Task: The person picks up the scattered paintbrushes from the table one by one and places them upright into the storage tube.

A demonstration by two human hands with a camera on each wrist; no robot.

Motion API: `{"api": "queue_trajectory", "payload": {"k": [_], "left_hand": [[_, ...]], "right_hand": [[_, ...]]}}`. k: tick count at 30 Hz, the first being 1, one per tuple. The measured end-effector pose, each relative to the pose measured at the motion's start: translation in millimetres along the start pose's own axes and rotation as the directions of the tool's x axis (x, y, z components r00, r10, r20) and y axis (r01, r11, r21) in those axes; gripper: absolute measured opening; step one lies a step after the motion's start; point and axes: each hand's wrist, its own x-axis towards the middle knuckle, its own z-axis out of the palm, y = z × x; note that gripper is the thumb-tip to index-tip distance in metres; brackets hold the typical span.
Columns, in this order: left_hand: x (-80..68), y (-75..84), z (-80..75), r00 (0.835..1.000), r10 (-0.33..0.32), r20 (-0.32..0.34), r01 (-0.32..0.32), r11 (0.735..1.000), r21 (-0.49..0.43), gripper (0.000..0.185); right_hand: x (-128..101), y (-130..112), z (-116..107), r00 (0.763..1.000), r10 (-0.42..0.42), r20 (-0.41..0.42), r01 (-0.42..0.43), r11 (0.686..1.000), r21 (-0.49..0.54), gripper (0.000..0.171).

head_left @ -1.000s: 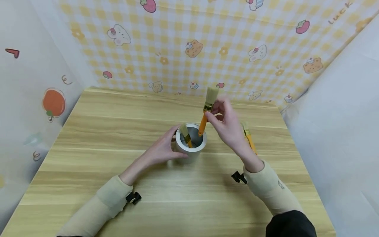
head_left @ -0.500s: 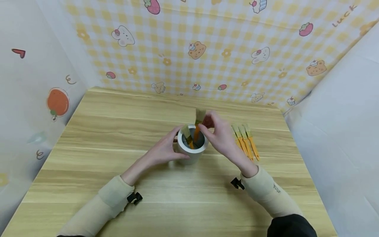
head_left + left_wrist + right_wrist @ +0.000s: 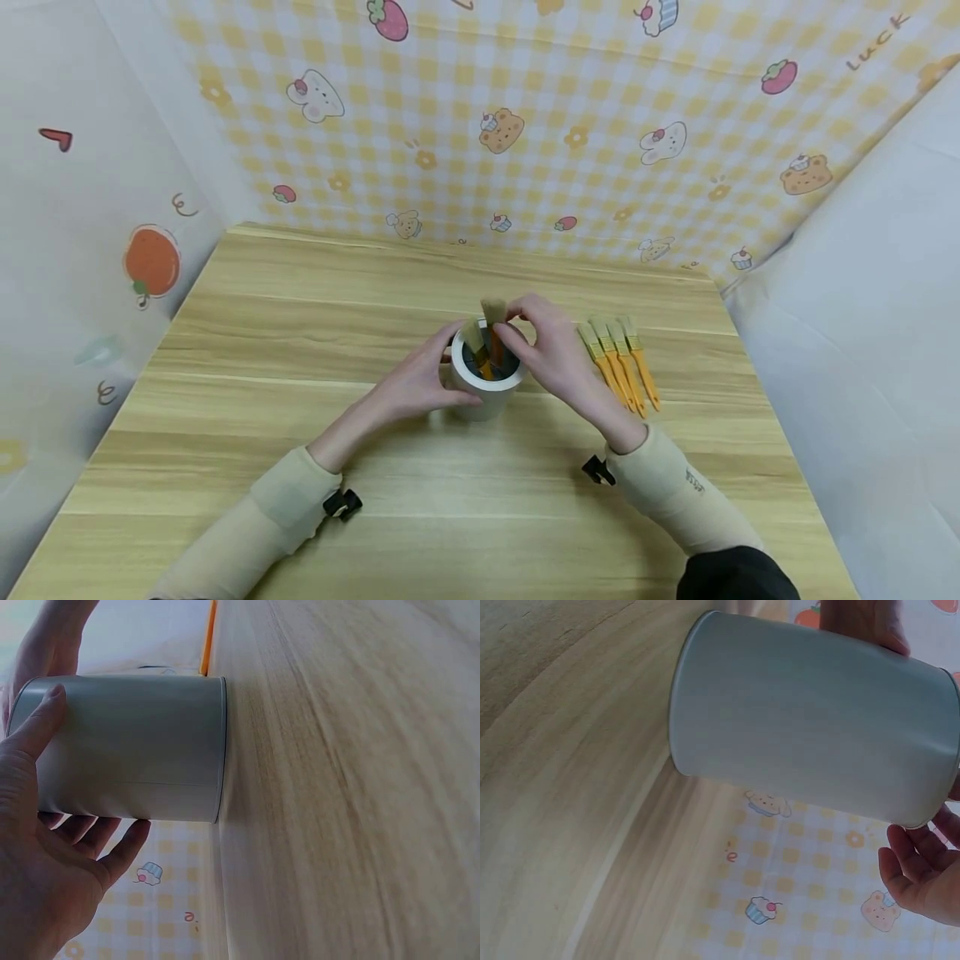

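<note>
A grey-white canister (image 3: 480,407) stands upright on the wooden table, its round mouth facing up. My left hand (image 3: 417,379) grips its left side, thumb in front and fingers behind; the left wrist view shows the fingers curled along the canister's wall (image 3: 142,742). A flat paintbrush (image 3: 473,335) leans inside, bristles up. With thumb and fingers, my right hand (image 3: 551,350) pinches a second paintbrush (image 3: 493,311) at the mouth, its orange handle down inside and its bristles above the rim. In the right wrist view, the right hand (image 3: 930,877) shows at the canister's top end.
Several paintbrushes with orange handles (image 3: 622,367) lie side by side on the table (image 3: 360,292), right of my right hand. A yellow checked backdrop (image 3: 420,100) rises behind the table, with white side panels (image 3: 862,333) at left and right.
My right hand has moved left and down, carrying its paintbrush from above the canister into its mouth. The brushes on the table have come into fuller view. The left hand keeps its grip.
</note>
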Motion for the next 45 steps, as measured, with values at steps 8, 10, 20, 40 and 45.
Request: {"api": "queue_trajectory", "payload": {"k": [8,10,20,40,45], "left_hand": [[-0.6,-1.0,0.4,1.000,0.012,-0.013,-0.012,1.000,-0.014,0.110],[-0.6,-1.3,0.4,1.000,0.014,-0.019,-0.014,1.000,-0.014,0.110],[-1.8,0.2,0.4,1.000,-0.001,-0.023,0.001,1.000,0.000,0.110],[1.0,-1.0,0.3,1.000,0.021,-0.018,-0.022,1.000,-0.019,0.110],[0.4,0.5,0.5,1.000,0.019,-0.017,-0.020,1.000,-0.017,0.111]], "right_hand": [[-4.8,6.1,-1.8,0.999,0.042,-0.014,-0.042,0.999,0.013,0.021],[-6.2,8.8,-4.5,0.998,0.063,-0.017,-0.062,0.998,0.020,0.026],[-22.3,44.1,-14.2,0.980,0.201,-0.001,-0.201,0.979,0.017,0.040],[-65.4,109.6,-32.1,0.922,0.381,0.069,-0.359,0.907,-0.219,0.049],[-72.8,120.5,-35.4,0.910,0.405,0.086,-0.372,0.891,-0.259,0.053]]}}
